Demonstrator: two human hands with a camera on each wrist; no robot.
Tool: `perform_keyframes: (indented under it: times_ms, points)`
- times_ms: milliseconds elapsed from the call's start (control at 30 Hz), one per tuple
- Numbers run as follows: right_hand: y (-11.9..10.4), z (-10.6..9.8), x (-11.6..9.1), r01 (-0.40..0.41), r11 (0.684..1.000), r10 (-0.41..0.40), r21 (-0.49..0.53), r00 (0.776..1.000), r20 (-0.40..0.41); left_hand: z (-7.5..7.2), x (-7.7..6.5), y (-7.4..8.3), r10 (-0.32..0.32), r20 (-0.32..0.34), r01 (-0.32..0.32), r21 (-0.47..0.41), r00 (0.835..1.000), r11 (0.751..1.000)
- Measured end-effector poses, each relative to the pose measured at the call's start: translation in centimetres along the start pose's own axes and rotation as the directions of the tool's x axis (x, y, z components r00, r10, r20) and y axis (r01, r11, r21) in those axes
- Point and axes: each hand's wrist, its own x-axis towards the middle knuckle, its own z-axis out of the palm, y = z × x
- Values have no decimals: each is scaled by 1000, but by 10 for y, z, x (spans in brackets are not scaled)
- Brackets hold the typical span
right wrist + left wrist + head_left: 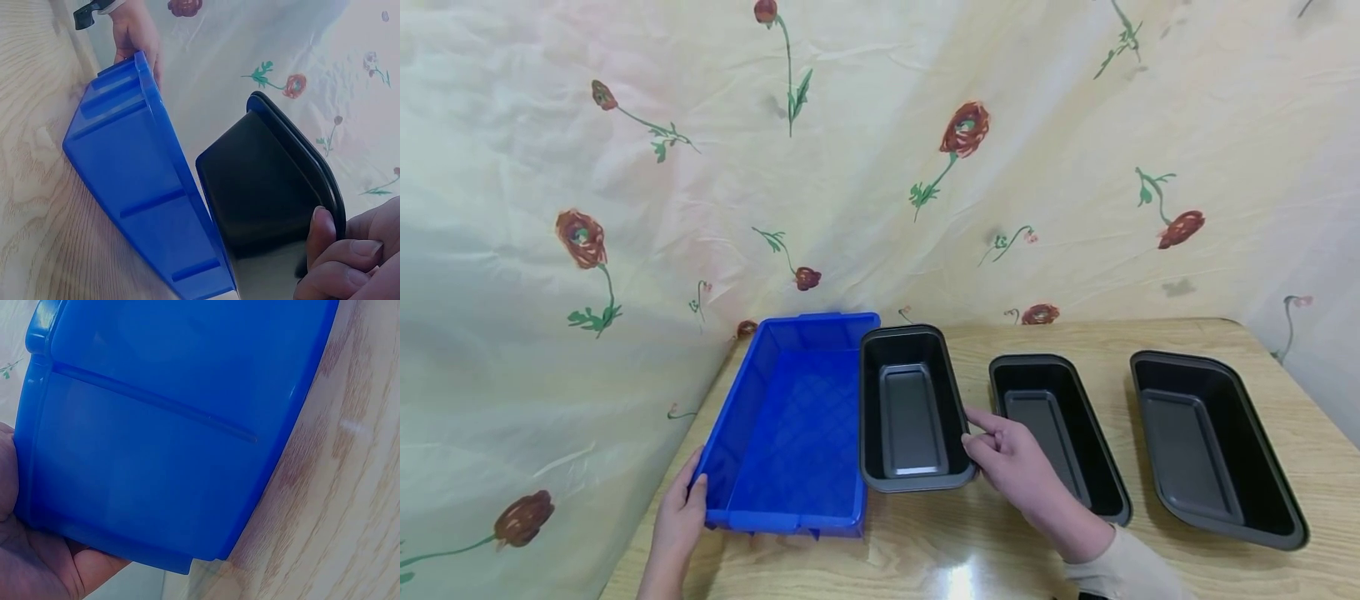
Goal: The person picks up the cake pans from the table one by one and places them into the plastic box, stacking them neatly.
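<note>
The blue tray [797,433] is gripped by the left hand [677,510], seemingly for steadiness; one black pan [914,421], by the right hand [1013,458].

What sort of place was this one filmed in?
Probably a makeshift indoor tabletop setup, though the wider room is out of view: a wood-grain table stands by a wrinkled, flower-printed backdrop, and a blue tray and three dark pans are the items there.

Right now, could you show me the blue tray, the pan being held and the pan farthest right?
Blue tray [799,432], head view: on its bare floor.
Held pan [913,421], head view: on its inside bottom.
Farthest-right pan [1191,455], head view: on its inside bottom.
</note>
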Motion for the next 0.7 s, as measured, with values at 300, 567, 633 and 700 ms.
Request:
perform_keyframes:
  times_ms: [300, 567, 633, 700]
  points:
    - [-4, 6, 5, -2, 1000, 2, 10, 1000, 8, 0, 1, -1, 0, 1, 0, 0, 1000, 1000]
    - [-6, 11, 8, 1, 1000, -1, 21, 1000, 17, 1, 1, 0, 4, -6, -4, 6, 1000, 1000]
    - [-7, 12, 9, 1, 1000, -2, 22, 1000, 19, 1, 1, -1, 4, -3, -4, 7, 1000, 1000]
    - [-7, 13, 10, 2, 1000, -3, 19, 1000, 18, 1, 1, -1, 5, -4, -5, 5, 1000, 1000]
